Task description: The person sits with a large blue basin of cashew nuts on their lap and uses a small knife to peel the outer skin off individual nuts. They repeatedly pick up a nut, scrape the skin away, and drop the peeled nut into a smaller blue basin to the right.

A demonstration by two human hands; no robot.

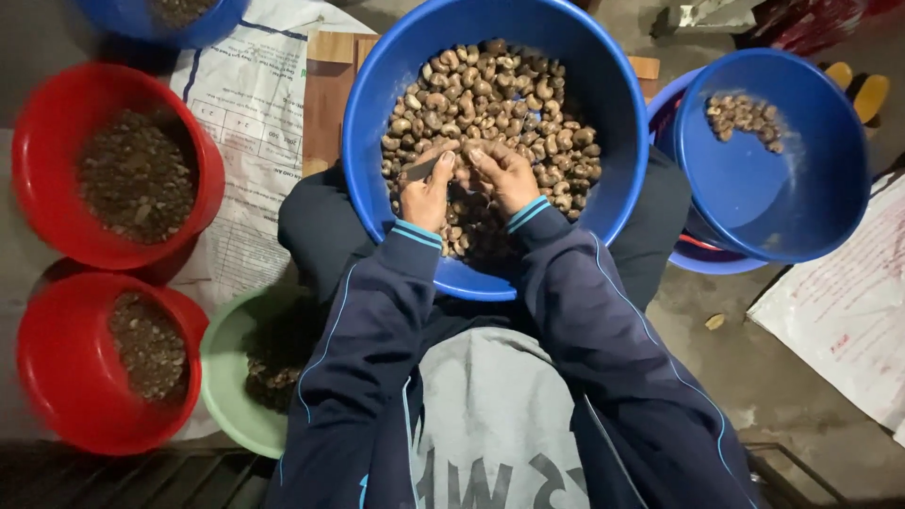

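Head view. Large blue basin (603, 113) on the lap, heaped with brown nuts (490, 104). Left hand (426, 193), fingers closed around a small blade (422, 170); right hand (504, 174), fingertips pinching one nut at the pile's 6 o'clock edge, the hands touching. At 3 o'clock, a second blue basin (782, 198) with a few nuts. At 9 o'clock, two red basins (42, 141) (38, 368) of dark fragments; at 7 o'clock, a green bowl (222, 363).

Brown nuts (490, 104) heaped in big blue basin (370, 113) on lap
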